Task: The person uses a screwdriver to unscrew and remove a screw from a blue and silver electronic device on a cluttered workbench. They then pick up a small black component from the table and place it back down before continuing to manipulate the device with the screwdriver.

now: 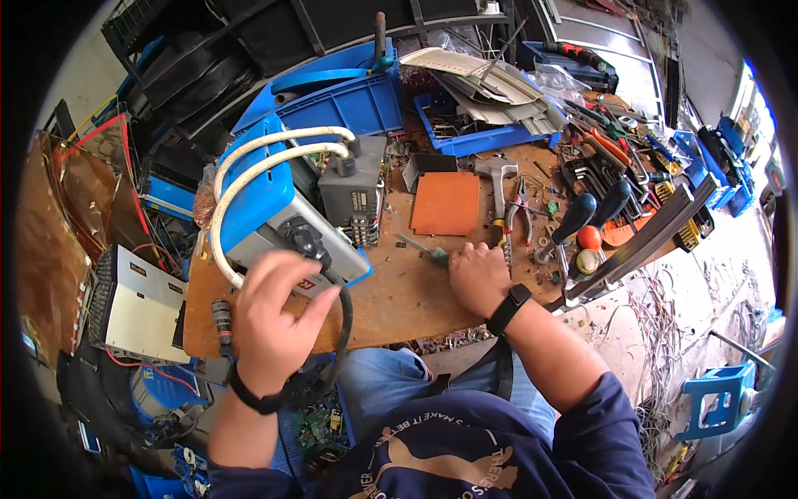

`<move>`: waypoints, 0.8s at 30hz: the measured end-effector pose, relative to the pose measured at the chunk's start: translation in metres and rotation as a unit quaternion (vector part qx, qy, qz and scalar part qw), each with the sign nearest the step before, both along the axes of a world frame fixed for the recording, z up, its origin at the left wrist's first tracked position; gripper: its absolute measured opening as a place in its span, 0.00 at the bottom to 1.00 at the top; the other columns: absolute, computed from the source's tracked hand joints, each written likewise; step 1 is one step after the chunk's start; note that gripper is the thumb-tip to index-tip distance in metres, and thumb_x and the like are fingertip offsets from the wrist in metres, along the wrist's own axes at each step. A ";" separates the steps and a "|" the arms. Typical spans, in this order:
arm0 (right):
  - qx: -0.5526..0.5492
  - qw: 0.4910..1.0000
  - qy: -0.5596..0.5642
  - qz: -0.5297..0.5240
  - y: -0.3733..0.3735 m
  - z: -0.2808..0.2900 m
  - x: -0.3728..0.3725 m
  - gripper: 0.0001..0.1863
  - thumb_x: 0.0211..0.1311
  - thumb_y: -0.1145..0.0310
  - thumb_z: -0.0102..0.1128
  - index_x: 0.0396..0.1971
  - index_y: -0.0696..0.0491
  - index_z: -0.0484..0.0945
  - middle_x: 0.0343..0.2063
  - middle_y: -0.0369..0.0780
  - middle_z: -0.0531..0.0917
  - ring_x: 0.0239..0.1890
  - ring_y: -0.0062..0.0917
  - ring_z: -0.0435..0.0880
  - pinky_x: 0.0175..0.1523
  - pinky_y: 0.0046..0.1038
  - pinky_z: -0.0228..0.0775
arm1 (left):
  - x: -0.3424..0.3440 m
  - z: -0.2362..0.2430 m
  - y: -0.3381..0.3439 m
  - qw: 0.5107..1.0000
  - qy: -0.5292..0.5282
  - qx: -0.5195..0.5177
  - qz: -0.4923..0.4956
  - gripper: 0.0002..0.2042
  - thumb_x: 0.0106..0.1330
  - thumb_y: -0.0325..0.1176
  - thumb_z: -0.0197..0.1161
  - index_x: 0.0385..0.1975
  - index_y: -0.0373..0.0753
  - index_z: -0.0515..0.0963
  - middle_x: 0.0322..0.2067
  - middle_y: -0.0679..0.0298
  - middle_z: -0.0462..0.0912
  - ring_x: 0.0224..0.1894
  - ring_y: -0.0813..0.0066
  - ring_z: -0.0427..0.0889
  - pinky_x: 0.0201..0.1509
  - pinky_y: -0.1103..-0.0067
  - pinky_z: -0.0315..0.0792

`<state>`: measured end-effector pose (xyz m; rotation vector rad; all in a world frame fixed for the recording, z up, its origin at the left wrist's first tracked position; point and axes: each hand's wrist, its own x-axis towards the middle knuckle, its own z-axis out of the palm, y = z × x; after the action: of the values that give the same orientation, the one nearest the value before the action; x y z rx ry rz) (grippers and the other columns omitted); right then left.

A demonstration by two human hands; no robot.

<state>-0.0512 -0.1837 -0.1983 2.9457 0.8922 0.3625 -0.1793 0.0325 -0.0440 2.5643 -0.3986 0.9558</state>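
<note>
My left hand (278, 320) is raised with thumb and fingers apart, holding nothing I can see. It hangs in front of a blue and grey machine (262, 187), near the black plug (303, 239) and dark cable on its front. My right hand (480, 279) rests on the wooden table (391, 303), its fingers curled around the end of a screwdriver (438, 256) with a green handle. The screwdriver's shaft points left; my fingers partly hide its handle. Beyond that hand lie a claw hammer (498, 175) and red-handled pliers (521, 212).
An orange plate (446, 204) lies mid-table, right of a grey box (353, 187) with thick white cables (278, 137). Hand tools (611, 150) crowd the right side. Blue crates (341, 104) and stacked panels (490, 87) stand at the back. A metal bar (640, 241) juts over the right edge.
</note>
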 end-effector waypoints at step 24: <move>0.236 0.971 0.035 0.019 -0.034 0.025 -0.035 0.09 0.56 0.69 0.50 0.33 0.57 0.76 0.32 0.40 0.75 0.38 0.31 0.78 0.29 0.31 0.78 | 0.172 0.025 -0.058 0.787 0.233 0.542 0.181 0.29 0.43 0.41 0.76 0.44 0.37 0.73 0.43 0.55 0.74 0.49 0.55 0.76 0.52 0.65 0.72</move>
<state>-0.0863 -0.2178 -0.1731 3.3933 0.9919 0.5460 -0.0074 -0.0252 -0.0185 3.8932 -0.3669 0.0491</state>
